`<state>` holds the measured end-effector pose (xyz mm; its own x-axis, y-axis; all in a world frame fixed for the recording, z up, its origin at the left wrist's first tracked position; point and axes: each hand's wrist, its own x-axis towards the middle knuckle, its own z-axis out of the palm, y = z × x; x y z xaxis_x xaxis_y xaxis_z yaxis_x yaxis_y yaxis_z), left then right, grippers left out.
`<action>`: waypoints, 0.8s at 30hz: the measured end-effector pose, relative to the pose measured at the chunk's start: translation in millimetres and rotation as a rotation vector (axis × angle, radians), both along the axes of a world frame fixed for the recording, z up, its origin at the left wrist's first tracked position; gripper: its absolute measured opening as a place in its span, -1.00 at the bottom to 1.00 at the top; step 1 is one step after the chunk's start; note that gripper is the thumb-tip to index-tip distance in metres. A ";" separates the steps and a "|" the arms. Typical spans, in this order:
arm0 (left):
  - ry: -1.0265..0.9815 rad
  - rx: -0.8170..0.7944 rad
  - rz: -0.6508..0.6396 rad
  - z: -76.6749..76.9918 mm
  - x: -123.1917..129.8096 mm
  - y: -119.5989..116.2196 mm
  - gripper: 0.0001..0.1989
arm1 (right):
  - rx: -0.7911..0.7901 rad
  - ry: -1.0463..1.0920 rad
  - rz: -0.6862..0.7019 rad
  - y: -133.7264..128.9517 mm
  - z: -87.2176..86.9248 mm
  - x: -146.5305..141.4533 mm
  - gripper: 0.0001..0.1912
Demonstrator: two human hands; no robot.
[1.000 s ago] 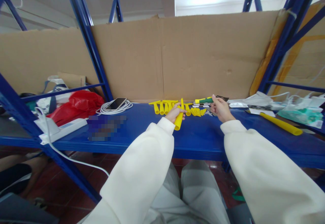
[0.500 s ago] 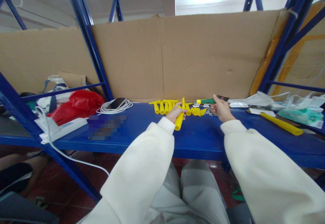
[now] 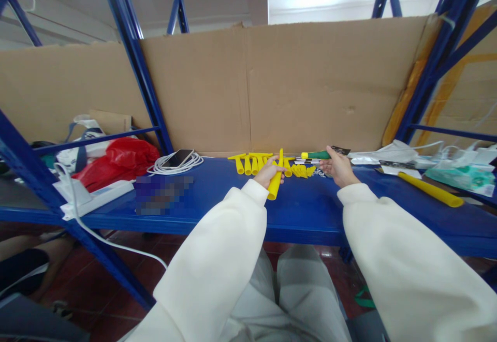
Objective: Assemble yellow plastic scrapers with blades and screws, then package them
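My left hand [image 3: 267, 172] is closed around a yellow tube [image 3: 274, 188], its open end tilted toward me. At the tube's far end a narrow yellow piece [image 3: 281, 157] stands up; how the two join is hidden by my fingers. My right hand [image 3: 337, 167] is closed at the end of a screwdriver [image 3: 317, 154] with a green and yellow handle, pointing left toward the tube. Several yellow tubes [image 3: 247, 166] lie in a row behind my left hand, with narrow yellow pieces across their far ends. Between my hands are small yellow pieces [image 3: 301, 170] and tiny silvery parts [image 3: 320, 173].
The blue shelf [image 3: 217, 197] is backed by a cardboard sheet [image 3: 310, 83]. At left lie a phone [image 3: 179, 158] on a coiled white cable [image 3: 155, 168], a power strip [image 3: 108, 192] and a red bag [image 3: 124, 158]. A long yellow tube [image 3: 430, 189] and a tissue pack [image 3: 462, 176] lie right.
My right hand's fingers have shifted slightly around the screwdriver's end. My left hand and its yellow tube have hardly moved.
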<state>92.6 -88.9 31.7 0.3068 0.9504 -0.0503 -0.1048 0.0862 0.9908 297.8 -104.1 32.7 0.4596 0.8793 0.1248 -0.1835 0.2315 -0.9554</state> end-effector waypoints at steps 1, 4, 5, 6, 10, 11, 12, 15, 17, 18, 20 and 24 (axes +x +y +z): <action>-0.008 0.004 0.009 0.0 0.1 0.0 -0.25 | -0.005 0.007 -0.003 0.0 0.1 0.0 -0.67; -0.036 0.024 0.050 -0.3 -0.1 1.2 -0.24 | -0.005 0.013 -0.014 1.1 -0.4 1.3 -0.67; -0.042 0.031 0.066 -0.5 -0.2 1.9 -0.24 | -0.004 0.008 -0.018 1.6 -0.7 1.9 -0.68; -0.044 0.041 0.082 -0.8 -0.3 2.6 -0.24 | -0.007 0.001 -0.021 2.1 -1.0 2.4 -0.68; -0.017 0.093 0.109 -3.0 -0.4 6.0 -0.28 | -0.056 -0.058 -0.008 1.7 -1.6 1.8 -0.73; -0.005 0.103 0.109 -3.7 -0.2 6.9 -0.31 | -0.068 -0.076 0.003 1.3 -1.6 1.0 -0.73; 0.008 0.109 0.110 -4.3 0.0 7.8 -0.33 | -0.082 -0.095 0.018 0.9 -1.8 0.1 -0.73; 0.045 0.099 0.143 -6.1 1.4 10.3 -0.37 | -0.134 -0.157 0.069 0.5 -2.6 -2.7 -0.76; 0.061 0.085 0.178 -7.6 2.7 12.0 -0.36 | -0.183 -0.200 0.091 0.8 -3.1 -4.2 -0.78; 0.067 0.081 0.194 -8.5 3.3 12.9 -0.35 | -0.205 -0.219 0.100 0.9 -3.3 -4.9 -0.78; 0.078 0.083 0.214 -10.9 4.3 15.2 -0.35 | -0.252 -0.250 0.116 0.5 -3.1 -6.1 -0.78; 0.114 0.081 0.234 -16.4 5.1 19.8 -0.33 | -0.372 -0.302 0.159 -1.0 -1.9 -7.9 -0.77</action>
<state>97.7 -69.1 15.4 0.0752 0.9971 0.0076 0.0002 -0.0076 1.0000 290.0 -105.0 30.8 0.3084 0.9456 -0.1035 0.1085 -0.1430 -0.9837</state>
